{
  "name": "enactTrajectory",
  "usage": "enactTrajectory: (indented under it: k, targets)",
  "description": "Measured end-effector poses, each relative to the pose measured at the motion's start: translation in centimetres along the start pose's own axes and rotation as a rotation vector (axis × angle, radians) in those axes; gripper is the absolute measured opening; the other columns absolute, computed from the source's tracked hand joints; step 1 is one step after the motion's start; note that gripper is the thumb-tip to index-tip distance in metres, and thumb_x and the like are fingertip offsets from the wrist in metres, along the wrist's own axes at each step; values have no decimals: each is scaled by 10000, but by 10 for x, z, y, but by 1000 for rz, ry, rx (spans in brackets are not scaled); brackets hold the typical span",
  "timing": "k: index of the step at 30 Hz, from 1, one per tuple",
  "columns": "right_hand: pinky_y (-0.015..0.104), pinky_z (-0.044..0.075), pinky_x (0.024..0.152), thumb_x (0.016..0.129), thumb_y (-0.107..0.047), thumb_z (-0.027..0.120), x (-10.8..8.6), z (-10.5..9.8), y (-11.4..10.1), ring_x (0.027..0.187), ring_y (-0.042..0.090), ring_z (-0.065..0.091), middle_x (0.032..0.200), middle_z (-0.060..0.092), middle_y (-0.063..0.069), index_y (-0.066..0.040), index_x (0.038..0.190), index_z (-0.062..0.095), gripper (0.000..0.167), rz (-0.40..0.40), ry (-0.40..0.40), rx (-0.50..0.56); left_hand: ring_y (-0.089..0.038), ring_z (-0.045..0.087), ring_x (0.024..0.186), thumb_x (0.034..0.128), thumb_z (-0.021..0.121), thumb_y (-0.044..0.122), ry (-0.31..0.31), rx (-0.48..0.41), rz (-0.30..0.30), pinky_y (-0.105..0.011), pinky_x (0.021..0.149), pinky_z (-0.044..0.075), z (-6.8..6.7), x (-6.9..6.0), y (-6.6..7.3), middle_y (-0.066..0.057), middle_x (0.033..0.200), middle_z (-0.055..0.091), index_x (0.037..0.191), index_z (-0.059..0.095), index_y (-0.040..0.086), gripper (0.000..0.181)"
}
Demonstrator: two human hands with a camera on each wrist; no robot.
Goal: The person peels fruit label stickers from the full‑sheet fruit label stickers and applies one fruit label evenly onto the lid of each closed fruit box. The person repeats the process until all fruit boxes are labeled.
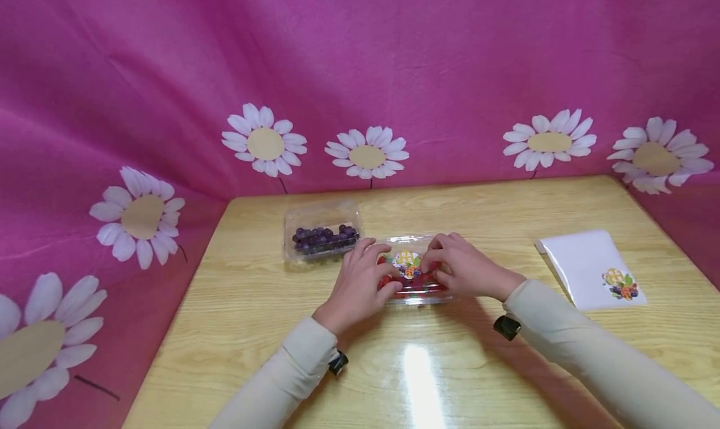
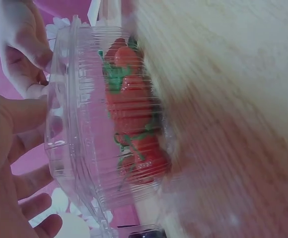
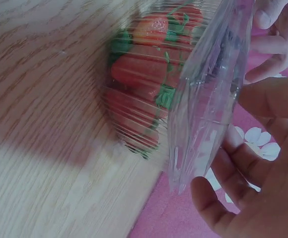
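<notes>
A clear plastic clamshell box (image 1: 422,299) of red strawberries (image 2: 131,106) with green leaves stands closed on the table. A round fruit-picture sticker (image 1: 406,265) lies on its lid. My left hand (image 1: 359,284) rests its fingers on the lid's left part, the fingers spread and slightly bent. From the right, my right hand (image 1: 469,267) touches the lid beside the sticker with bent fingertips. In the right wrist view its fingers (image 3: 268,101) meet the lid (image 3: 208,104) from above. Whether either hand presses the sticker's edge is hidden.
Behind the left hand, a second clear box (image 1: 289,219) holds dark grapes (image 1: 323,236). To the right lies a white sheet (image 1: 579,266) with a matching sticker (image 1: 621,284) and a curled left edge. A pink flowered cloth (image 1: 450,72) hangs behind the wooden table (image 1: 242,348).
</notes>
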State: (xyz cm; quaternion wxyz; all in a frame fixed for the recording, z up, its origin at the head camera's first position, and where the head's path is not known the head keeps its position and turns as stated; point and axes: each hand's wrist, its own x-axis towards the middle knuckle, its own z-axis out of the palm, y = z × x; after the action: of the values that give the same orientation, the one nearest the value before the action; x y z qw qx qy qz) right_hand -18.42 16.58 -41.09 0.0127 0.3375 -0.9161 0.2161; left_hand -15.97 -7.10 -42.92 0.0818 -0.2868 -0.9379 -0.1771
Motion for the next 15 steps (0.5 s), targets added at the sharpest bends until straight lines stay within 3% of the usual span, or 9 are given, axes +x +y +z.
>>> enactTrajectory:
  k: [2,9,15]
  targets:
    - [379,399,822,816,-3,648,1,-1,-1,920,217,487,996,620,45,-170,918,735,214,-8,-3,-11,-310,320,1446,940,664,344,5,6,1,-531,1127,330,0,1,0,-53,1461,522,988,762,242,150]
    - [357,406,779,844,-15,647,3,0,-1,886,205,482,1000,624,52,-226,1010,766,293,-16,-20,-75,-306,270,1474,979,593,360,-64,19,-17,-530,1130,320,2,1,0,-70,1530,448,1188,719,252,268]
    - [366,405,804,838,1,635,3,-2,0,914,204,485,1020,629,46,-219,951,776,285,8,-12,-26,-298,314,1449,943,657,342,-7,-13,-11,-511,1126,329,1,1,-1,-59,1438,536,1007,757,227,165]
